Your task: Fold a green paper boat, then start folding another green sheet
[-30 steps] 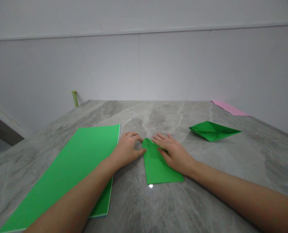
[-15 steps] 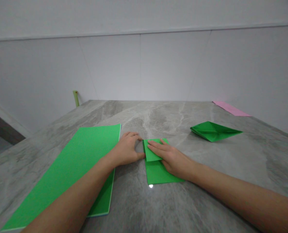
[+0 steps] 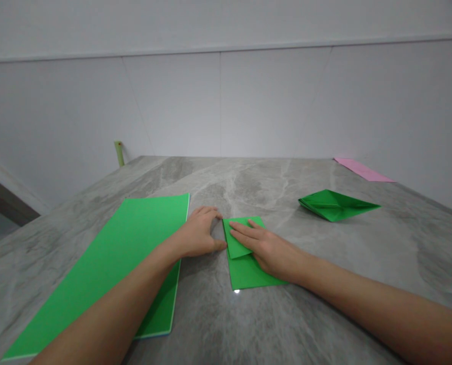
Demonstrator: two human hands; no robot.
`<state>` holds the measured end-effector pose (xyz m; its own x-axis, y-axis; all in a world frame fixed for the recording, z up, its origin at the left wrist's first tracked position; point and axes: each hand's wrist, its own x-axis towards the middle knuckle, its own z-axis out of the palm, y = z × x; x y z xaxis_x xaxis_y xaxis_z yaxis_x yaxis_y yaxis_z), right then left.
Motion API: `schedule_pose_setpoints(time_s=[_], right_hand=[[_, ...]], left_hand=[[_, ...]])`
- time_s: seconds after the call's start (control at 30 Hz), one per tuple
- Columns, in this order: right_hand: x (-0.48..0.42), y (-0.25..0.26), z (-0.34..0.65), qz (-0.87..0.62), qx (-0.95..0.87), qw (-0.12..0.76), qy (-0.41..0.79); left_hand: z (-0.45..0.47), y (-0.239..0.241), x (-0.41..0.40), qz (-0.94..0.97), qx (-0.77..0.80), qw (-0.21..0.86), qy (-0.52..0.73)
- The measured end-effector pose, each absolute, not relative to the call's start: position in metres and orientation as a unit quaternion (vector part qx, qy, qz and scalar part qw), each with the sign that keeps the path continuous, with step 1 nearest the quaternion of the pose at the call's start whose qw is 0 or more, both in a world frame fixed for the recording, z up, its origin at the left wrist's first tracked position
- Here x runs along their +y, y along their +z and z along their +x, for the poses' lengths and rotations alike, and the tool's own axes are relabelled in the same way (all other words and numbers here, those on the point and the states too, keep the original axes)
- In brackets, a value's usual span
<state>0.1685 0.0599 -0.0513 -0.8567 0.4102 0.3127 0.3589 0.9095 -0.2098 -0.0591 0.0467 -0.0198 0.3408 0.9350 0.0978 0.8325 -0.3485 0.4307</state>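
Observation:
A green sheet of paper (image 3: 244,276) lies in front of me on the table, its far part folded over into a flap. My right hand (image 3: 266,248) rests on that flap with the fingers stretched out flat, pressing it down; part of the sheet is hidden under the palm. At the sheet's left edge is my left hand (image 3: 201,233), thumb and fingers apart, the tips touching or very near the edge.
A stack of green paper (image 3: 134,238) lies at the left, under my left forearm. At the right sits a folded green paper shape (image 3: 338,207) with pointed ends. Pink paper (image 3: 364,171) lies at the far right edge of the grey marbled table (image 3: 226,177), which meets a white wall.
The flap's left side has shifted slightly left and its near edge slightly toward me. My right fingers have slid a little left. My left hand has barely moved.

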Motion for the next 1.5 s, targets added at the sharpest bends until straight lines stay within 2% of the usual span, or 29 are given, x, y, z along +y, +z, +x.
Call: schedule_pose_setpoints(time_s=[0.17, 0.4, 0.73, 1.07, 1.5], right_hand=[[0.059, -0.05, 0.168, -0.194, -0.96, 0.187, 0.073], [0.057, -0.047, 0.166, -0.195, -0.966, 0.16, 0.049], [0.055, -0.044, 0.164, -0.201, -0.966, 0.155, 0.048], [0.054, -0.042, 0.163, -0.198, -0.969, 0.148, 0.012], [0.055, -0.043, 0.163, -0.192, -0.975, 0.112, -0.024]], left_hand=[[-0.06, -0.019, 0.047, 0.818, 0.528, 0.148, 0.175], [-0.059, -0.016, 0.045, 0.808, 0.557, 0.148, 0.122], [-0.06, -0.013, 0.046, 0.785, 0.566, 0.183, 0.171], [-0.058, -0.001, 0.033, 0.813, 0.544, 0.206, -0.007], [-0.051, 0.007, 0.028, 0.803, 0.554, 0.201, -0.089]])
